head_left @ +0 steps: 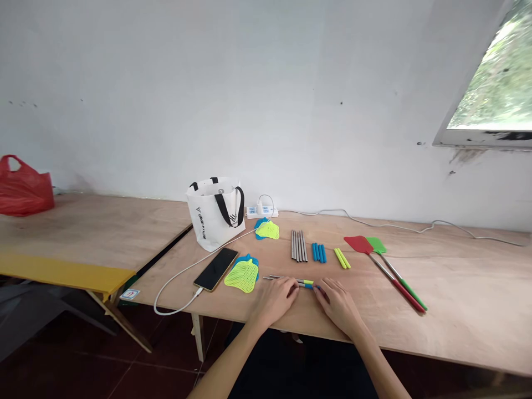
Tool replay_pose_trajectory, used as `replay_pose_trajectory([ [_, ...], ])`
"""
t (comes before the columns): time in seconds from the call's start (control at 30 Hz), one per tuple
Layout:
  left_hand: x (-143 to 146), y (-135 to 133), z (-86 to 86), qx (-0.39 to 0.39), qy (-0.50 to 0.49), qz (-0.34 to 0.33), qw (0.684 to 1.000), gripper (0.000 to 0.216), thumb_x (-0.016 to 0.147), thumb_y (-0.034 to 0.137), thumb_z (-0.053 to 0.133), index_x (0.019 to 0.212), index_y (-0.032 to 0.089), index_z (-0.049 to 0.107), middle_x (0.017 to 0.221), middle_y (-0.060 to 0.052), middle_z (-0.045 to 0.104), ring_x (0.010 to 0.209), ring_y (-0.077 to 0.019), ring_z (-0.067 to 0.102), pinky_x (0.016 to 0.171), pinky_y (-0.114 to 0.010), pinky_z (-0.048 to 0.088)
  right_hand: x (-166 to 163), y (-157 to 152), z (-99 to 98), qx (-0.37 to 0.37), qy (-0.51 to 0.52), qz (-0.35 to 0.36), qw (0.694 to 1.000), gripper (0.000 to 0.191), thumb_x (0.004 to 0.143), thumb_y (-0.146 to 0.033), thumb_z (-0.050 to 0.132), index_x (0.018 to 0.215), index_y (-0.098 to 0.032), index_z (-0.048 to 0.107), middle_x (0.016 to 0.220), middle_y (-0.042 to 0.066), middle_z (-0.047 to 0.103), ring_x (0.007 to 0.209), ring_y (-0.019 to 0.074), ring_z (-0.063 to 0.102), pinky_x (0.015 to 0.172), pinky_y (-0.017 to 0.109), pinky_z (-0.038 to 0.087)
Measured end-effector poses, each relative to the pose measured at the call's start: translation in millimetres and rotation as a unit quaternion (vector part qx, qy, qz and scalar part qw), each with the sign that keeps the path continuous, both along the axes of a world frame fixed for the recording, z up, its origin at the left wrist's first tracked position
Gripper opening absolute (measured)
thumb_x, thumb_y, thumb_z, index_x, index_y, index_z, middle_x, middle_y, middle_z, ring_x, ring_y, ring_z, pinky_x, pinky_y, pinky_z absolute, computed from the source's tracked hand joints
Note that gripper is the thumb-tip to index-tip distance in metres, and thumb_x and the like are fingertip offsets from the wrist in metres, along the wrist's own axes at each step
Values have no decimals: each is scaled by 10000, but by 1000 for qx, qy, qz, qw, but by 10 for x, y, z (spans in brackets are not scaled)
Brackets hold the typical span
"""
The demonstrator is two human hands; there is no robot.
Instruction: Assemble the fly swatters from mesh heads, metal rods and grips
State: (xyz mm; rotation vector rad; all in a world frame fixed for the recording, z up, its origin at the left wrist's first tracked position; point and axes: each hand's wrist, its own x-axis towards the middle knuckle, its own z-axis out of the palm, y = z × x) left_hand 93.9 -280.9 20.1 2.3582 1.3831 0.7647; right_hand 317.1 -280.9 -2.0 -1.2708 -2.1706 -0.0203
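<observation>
Curling over metal rods [272, 277], the left hand [279, 295] holds them at nine o'clock of the grips [308, 282]; the right hand [337, 299], fingers narrowed on these, sits at three. Uneven pressure could roll them apart.

A pale, marked wall [266, 100] rises behind a wooden table [469, 293]; a 2nd table [103, 221], yellow-edged, stands just left; the window [494, 83] at upper right shows bright, blurred green, probably foliage; the floor [145, 379] is dark reddish tile.
</observation>
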Motion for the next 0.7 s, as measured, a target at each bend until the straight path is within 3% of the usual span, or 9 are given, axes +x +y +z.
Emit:
replay_pose_trajectory([
  [0.2, -25, 2, 31, -11, -8, -13, 1000, 155, 993, 261, 510, 976, 247, 663, 1010, -18, 722, 926, -209, 669, 796, -294, 471, 9, 6, -18, -8, -7, 4, 1000, 258, 1051, -325, 388, 928, -258, 604, 876, 30, 666, 839, 211, 635, 775, 343, 477],
  [0.3, -204, -9, 206, -31, 17, -15, 999, 135, 973, 273, 545, 1011, 259, 674, 1052, -13, 717, 938, -212, 667, 821, -304, 479, 18, 2, -15, 0, -9, 9, 1000, 267, 1053, -316, 379, 954, -255, 619, 903, 44, 662, 852, 214, 627, 784, 348, 482],
  [0.43, -593, -11, 487, 1, 74, 83, 994, 225, 989, 314, 511, 1164, 250, 637, 1114, -61, 700, 1064, -265, 634, 922, -367, 473, 17, -16, 3, 28, -23, -8, 999, 268, 1043, -315, 400, 1054, -260, 661, 1018, 72, 669, 946, 238, 620, 850, 397, 482],
  [0.57, -891, 33, 532, 19, 140, 198, 970, 384, 954, 360, 540, 1309, 217, 566, 1381, -160, 566, 1290, -370, 500, 1012, -503, 439, 4, -38, 30, 53, -40, 1, 998, 264, 1016, -316, 477, 1210, -297, 657, 1293, 80, 634, 1177, 278, 581, 998, 483, 443],
  [0.7, -1021, 111, 390, -100, 200, 181, 958, 466, 884, 412, 609, 1298, 200, 587, 1623, -170, 305, 1505, -400, 227, 1129, -563, 329, -3, -62, 67, 66, -34, 25, 997, 222, 1010, -315, 498, 1085, -289, 705, 1336, 73, 625, 1226, 267, 573, 1040, 490, 435],
])
